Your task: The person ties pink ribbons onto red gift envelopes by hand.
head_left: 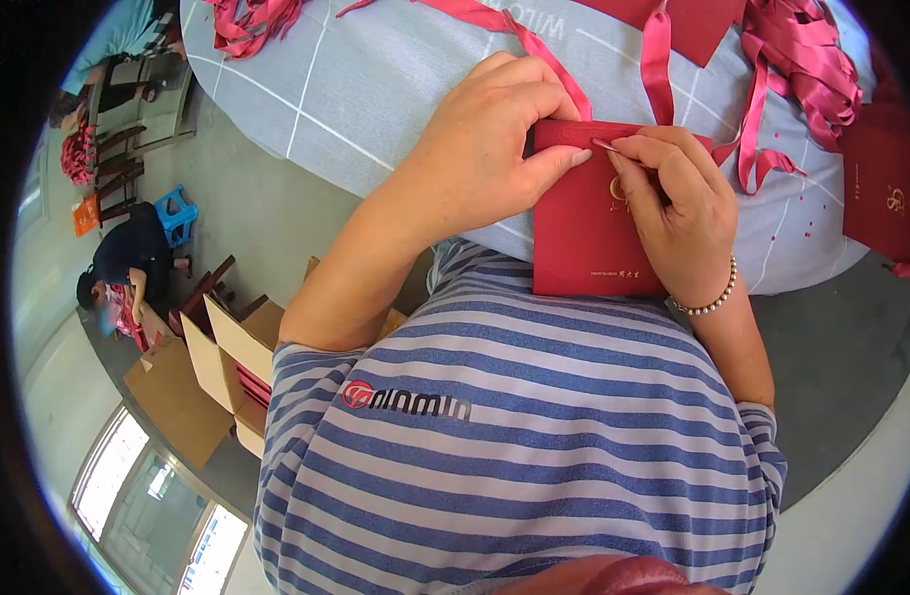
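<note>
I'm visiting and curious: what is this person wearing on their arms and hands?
Both forearms are bare. The right hand has a beaded pearl-like bracelet at the wrist; the left hand wears nothing visible. Short sleeves of a blue-and-grey striped shirt cover the upper arms.

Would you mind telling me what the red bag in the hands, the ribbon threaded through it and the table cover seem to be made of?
The red bag looks like stiff matte card or paper: flat faces, crisp folded top edge, gold printing. The ribbon seems satin-like fabric: it drapes, curls and carries a soft sheen. The table cover appears to be woven cloth, grey-blue with white lines, lying in gentle folds.
</note>
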### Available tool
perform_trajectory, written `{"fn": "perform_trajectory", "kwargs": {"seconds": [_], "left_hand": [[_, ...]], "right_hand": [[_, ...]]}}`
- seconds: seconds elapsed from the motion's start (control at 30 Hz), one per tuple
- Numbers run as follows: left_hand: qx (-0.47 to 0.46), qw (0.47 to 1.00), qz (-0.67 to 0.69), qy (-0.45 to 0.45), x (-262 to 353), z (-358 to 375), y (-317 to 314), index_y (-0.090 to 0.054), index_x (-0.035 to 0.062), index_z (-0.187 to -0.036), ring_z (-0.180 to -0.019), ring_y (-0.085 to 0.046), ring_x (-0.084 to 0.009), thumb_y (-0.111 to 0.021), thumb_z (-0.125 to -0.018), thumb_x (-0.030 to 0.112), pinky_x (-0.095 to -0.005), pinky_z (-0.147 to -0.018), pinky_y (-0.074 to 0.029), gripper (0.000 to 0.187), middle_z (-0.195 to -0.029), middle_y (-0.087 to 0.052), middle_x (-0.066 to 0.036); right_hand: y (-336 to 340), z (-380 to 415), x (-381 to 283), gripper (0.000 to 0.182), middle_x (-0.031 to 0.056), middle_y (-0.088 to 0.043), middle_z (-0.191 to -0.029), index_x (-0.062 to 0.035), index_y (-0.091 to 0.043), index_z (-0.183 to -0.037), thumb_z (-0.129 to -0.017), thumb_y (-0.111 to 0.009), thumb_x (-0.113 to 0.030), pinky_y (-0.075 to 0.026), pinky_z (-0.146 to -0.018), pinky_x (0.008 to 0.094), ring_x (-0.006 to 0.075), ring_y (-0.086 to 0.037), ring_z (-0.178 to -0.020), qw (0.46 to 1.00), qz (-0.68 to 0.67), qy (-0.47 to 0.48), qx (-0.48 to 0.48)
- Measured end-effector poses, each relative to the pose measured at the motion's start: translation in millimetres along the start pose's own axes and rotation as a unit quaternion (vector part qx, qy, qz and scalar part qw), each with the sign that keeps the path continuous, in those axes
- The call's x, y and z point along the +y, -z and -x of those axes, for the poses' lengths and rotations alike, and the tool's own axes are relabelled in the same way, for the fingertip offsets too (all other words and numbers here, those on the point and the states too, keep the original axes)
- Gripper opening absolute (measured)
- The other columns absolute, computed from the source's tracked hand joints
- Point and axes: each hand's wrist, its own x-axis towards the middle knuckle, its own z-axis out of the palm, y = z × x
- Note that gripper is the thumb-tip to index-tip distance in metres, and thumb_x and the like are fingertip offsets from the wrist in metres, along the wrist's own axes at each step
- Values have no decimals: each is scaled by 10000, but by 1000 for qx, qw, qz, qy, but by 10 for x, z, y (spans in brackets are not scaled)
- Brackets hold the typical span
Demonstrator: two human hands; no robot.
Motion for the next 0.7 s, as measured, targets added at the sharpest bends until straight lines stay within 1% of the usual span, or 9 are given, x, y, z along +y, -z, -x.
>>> {"fn": "perform_trajectory", "kwargs": {"seconds": [0.07, 0.17, 0.37, 0.43, 0.47, 0.53, 0.57, 0.63, 0.7], "left_hand": [[0, 1000, -3, 0, 0, 1, -5, -658, 19, -938, -939, -585, -257, -800, -785, 86, -343, -830, -475, 219, -961, -639, -75], [2, 1000, -1, 9, 8, 3, -14, -656, 16, -938, -948, -584, -259, -801, -779, 81, -345, -834, -473, 224, -960, -636, -79], [19, 1000, -12, 11, 55, 33, -60, -637, 9, -921, -954, -570, -271, -797, -755, 53, -356, -838, -469, 235, -979, -629, -79], [61, 998, -12, -24, 75, 39, -102, -619, 12, -910, -964, -562, -287, -784, -735, 6, -370, -843, -469, 241, -1022, -622, -84], [60, 998, -13, -28, 82, 36, -119, -619, 12, -910, -964, -562, -287, -784, -735, 6, -370, -843, -469, 241, -1022, -622, -84], [92, 994, -37, -54, 90, 25, -147, -601, 16, -833, -995, -550, -313, -754, -728, 4, -397, -865, -471, 186, -1056, -601, -104], [92, 993, -38, -59, 91, 23, -144, -601, 16, -833, -995, -550, -313, -754, -728, 4, -397, -865, -471, 186, -1056, -601, -104], [81, 995, -29, -52, 74, 34, -125, -609, 22, -929, -1021, -557, -312, -755, -718, -54, -377, -886, -464, 268, -1107, -611, -104], [78, 996, -13, -51, 44, 46, -122, -608, 23, -934, -1034, -557, -309, -749, -724, -58, -373, -896, -462, 266, -1118, -610, -103]], "right_hand": [[-23, -12, 31, 128, 115, -669, -880, 4, -677, -944, -836, -745, -1, -531, -588, 323, 246, -661, -676, 999, 27, 42, 11], [-27, -61, -10, 124, 111, -670, -863, -6, -675, -923, -823, -748, -4, -535, -599, 334, 266, -660, -679, 997, 44, 69, 9], [-16, -64, -64, 129, 106, -679, -844, -26, -676, -904, -802, -753, -14, -539, -606, 348, 284, -667, -690, 999, 51, 20, -4], [-21, -70, -77, 128, 111, -674, -842, -25, -675, -899, -797, -751, -14, -542, -610, 352, 287, -665, -692, 999, 48, 17, -11], [-30, -77, -83, 127, 116, -669, -839, -24, -673, -894, -792, -748, -13, -545, -613, 355, 290, -662, -694, 999, 44, 13, -18], [-68, -91, -95, 121, 118, -660, -831, -23, -668, -883, -789, -743, -10, -547, -617, 360, 291, -658, -695, 998, 57, 33, -3], [-87, -98, -101, 114, 120, -651, -822, -23, -663, -871, -786, -738, -7, -549, -620, 365, 292, -653, -696, 996, 69, 54, 7], [-130, -95, -108, 102, 122, -637, -808, -22, -656, -854, -787, -730, -2, -551, -624, 372, 291, -648, -698, 995, 79, 62, 18], [-146, -103, -99, 113, 123, -634, -813, -22, -653, -862, -783, -730, -1, -548, -619, 377, 297, -647, -700, 992, 96, 82, 24]]}}
